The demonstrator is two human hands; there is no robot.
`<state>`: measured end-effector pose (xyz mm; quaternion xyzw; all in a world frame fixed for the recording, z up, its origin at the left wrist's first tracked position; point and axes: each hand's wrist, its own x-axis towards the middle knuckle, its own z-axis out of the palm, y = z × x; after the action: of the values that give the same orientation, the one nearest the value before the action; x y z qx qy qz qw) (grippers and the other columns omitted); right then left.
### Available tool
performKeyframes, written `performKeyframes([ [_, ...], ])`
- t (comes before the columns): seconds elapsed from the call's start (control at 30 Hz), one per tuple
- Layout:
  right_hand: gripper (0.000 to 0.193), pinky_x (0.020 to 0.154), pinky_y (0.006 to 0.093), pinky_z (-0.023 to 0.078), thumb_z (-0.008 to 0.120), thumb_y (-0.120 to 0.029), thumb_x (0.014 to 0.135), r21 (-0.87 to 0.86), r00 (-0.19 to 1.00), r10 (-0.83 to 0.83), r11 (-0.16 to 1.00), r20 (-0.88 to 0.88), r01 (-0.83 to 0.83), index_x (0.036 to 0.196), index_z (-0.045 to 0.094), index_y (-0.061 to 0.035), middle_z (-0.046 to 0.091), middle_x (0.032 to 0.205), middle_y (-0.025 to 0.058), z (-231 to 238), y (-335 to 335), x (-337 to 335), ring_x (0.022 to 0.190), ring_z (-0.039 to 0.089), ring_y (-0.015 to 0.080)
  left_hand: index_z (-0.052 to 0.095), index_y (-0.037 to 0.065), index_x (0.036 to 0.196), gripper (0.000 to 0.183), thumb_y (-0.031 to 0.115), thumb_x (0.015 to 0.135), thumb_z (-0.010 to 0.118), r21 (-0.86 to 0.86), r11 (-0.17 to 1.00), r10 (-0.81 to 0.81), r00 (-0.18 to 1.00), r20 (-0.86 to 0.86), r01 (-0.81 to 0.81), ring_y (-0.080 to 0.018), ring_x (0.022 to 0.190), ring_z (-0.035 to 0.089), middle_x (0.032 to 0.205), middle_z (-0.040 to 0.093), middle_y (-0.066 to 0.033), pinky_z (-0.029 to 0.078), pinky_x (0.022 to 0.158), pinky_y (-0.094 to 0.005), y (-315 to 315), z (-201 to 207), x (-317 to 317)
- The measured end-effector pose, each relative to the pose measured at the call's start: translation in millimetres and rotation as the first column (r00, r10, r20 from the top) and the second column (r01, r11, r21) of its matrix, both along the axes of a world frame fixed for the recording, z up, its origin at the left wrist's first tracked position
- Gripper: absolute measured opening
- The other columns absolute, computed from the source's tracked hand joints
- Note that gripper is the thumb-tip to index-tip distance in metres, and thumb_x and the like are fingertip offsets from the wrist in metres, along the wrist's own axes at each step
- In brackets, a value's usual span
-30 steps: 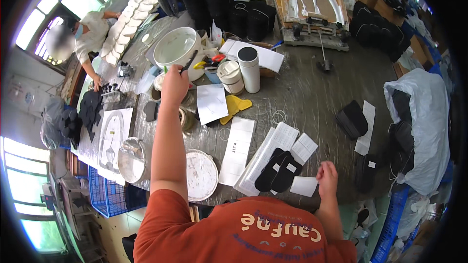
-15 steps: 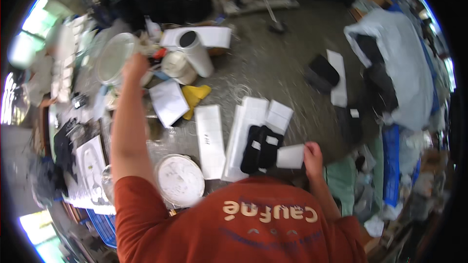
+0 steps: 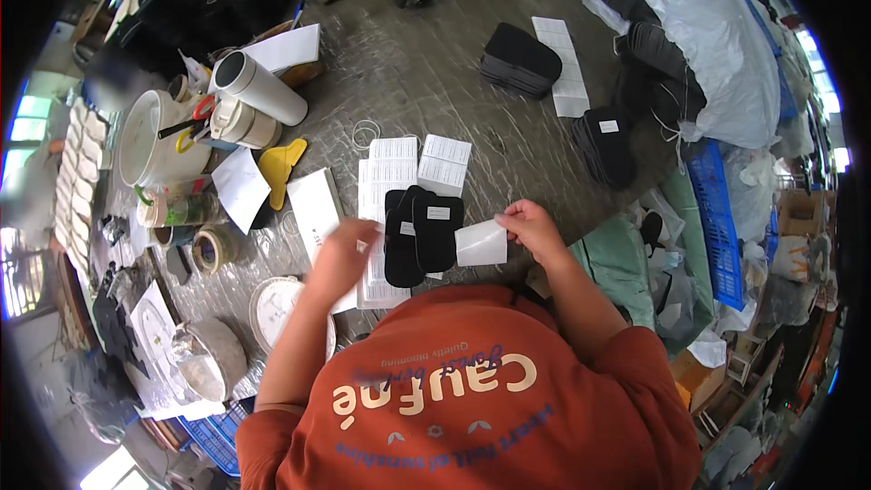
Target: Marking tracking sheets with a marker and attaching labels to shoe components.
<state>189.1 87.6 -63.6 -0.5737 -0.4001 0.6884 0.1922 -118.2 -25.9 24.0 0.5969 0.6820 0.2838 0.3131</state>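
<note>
Between thumb and fingers, my right hand (image 3: 537,230) pinches the edge of a small white label sheet (image 3: 481,244), just right of two black fabric pads. The nearer-right black pad (image 3: 437,245) overlaps the other black pad (image 3: 401,259), and each carries a small white label. They lie on printed label sheets (image 3: 388,161) on the table. My left hand (image 3: 343,259) hovers at the left side of the pads, over the sheets. It is blurred, so its fingers do not show clearly.
At the left stand a white tumbler (image 3: 272,91), a cream jar (image 3: 245,122), a translucent tub (image 3: 150,141) and a yellow scraper (image 3: 279,168). A round white lid (image 3: 277,308) lies nearer. Stacked black pads (image 3: 521,59) and a white plastic sack (image 3: 699,45) are at the far right.
My left hand has come back from the tub and jars at the far left to beside the black pads. My right hand still holds the label sheet. The whole view has shifted.
</note>
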Motion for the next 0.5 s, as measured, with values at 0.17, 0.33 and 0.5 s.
performKeyframes([
  [0.17,0.027,0.063,0.0287,0.049,0.062,0.0,0.082,0.015,0.956,-0.154,0.987,-0.251,0.163,0.105,0.049,-0.0033,0.062,0.087,0.0077,-7,9,-2,0.074,0.059,0.0139,0.06,-0.002,0.113,0.037,0.016,0.082,0.071,-0.258,0.934,-0.18,0.949,0.258,0.247,-0.0244,0.086,0.065,0.096,0.066,-0.0159,0.052,0.076,-0.0318,3,-25,83],
  [0.33,0.026,0.067,0.0254,0.047,0.06,0.004,0.081,0.074,0.944,-0.068,0.993,-0.323,0.096,0.104,0.049,-0.0026,0.061,0.088,0.0067,-20,16,3,0.077,0.059,0.013,0.055,-0.002,0.12,0.054,0.033,0.082,0.071,-0.313,0.787,-0.45,0.841,0.299,0.532,-0.0333,0.1,0.062,0.108,0.064,-0.0212,0.049,0.087,-0.0404,10,-31,112],
  [0.5,0.024,0.068,0.0225,0.045,0.06,0.008,0.08,0.179,0.868,-0.261,0.915,-0.422,0.362,0.1,0.052,-0.003,0.059,0.086,0.0036,-33,22,2,0.075,0.056,0.0102,0.056,-0.002,0.12,0.05,0.031,0.085,0.067,-0.328,0.766,-0.372,0.798,0.475,0.552,-0.0338,0.101,0.062,0.11,0.063,-0.0215,0.049,0.088,-0.0393,25,-33,142],
])
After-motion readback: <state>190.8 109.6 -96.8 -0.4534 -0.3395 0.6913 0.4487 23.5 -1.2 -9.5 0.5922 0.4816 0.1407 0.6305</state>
